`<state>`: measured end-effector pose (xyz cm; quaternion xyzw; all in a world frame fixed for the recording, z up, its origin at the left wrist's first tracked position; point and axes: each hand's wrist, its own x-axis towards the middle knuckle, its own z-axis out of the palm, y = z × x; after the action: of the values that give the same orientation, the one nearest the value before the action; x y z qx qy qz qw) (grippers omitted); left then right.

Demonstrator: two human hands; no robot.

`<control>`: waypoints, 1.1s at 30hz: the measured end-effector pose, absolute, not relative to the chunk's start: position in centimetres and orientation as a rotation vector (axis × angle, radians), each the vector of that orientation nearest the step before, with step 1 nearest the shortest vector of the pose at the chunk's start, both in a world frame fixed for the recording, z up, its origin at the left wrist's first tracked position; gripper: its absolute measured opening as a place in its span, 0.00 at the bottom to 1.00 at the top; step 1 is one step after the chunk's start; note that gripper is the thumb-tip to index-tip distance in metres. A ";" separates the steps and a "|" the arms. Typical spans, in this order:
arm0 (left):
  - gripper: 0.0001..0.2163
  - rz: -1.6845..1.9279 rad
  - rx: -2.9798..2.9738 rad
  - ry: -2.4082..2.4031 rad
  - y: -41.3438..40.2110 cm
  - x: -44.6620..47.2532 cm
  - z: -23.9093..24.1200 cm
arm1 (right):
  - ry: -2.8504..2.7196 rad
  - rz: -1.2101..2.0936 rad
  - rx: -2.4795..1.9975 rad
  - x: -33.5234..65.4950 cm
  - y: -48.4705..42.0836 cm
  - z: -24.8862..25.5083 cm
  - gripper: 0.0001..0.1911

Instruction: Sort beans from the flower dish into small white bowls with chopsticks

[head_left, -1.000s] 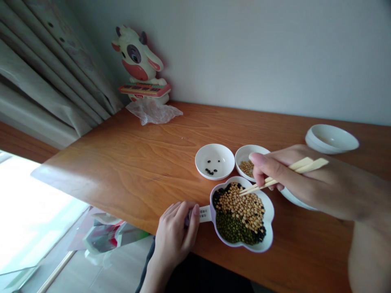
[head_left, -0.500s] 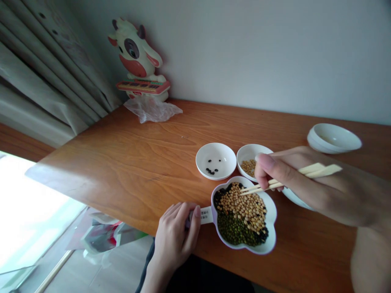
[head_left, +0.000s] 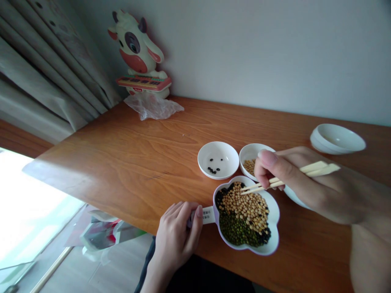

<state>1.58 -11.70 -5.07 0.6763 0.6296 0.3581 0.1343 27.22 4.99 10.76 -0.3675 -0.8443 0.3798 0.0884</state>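
Note:
My left hand (head_left: 180,230) is closed round the handle of a paw-shaped white pan (head_left: 273,240) with a lilac outside. Yellow soybeans (head_left: 244,203), green mung beans (head_left: 238,232) and black beans (head_left: 218,199) lie mixed in it. With my right hand (head_left: 293,175) I grip a pair of wooden chopsticks (head_left: 311,169), their tips down among the soybeans. Whether a bean is pinched between them I cannot tell. Behind the pan, a white bowl (head_left: 227,156) holds several black beans. Beside it a second bowl (head_left: 256,148) with soybeans is partly hidden by my right hand.
Another white bowl (head_left: 295,197) is mostly covered by my right hand. At the back right stand white bowls (head_left: 339,140), seemingly stacked. A cow-shaped toy keyboard (head_left: 140,61) and a crumpled plastic bag (head_left: 154,106) sit at the far left of the wooden table (head_left: 146,162).
The view has shifted slightly, so the pan and bowls appear a little further right. Both hands keep their grips, and the chopstick tips stay among the soybeans.

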 end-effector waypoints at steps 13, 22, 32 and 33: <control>0.06 1.057 1.966 1.818 -11.6 1.6 -5.1 | -2.544 1.164 -0.979 28.2 5.4 10.4 0.23; 0.07 1.046 1.959 1.830 -11.7 1.6 -5.2 | -2.545 1.089 -0.973 28.0 5.7 9.9 0.24; 0.07 1.046 1.964 1.837 -11.6 1.6 -5.2 | -2.485 0.971 -0.904 27.6 5.3 10.9 0.30; 0.07 1.046 1.968 1.838 -11.6 1.6 -5.2 | -2.466 0.956 -0.897 27.7 5.2 11.2 0.30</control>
<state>1.58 -11.62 -5.19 0.6759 0.6311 0.3591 0.1262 27.72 5.20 11.16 -0.3164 -0.8696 0.3373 0.1733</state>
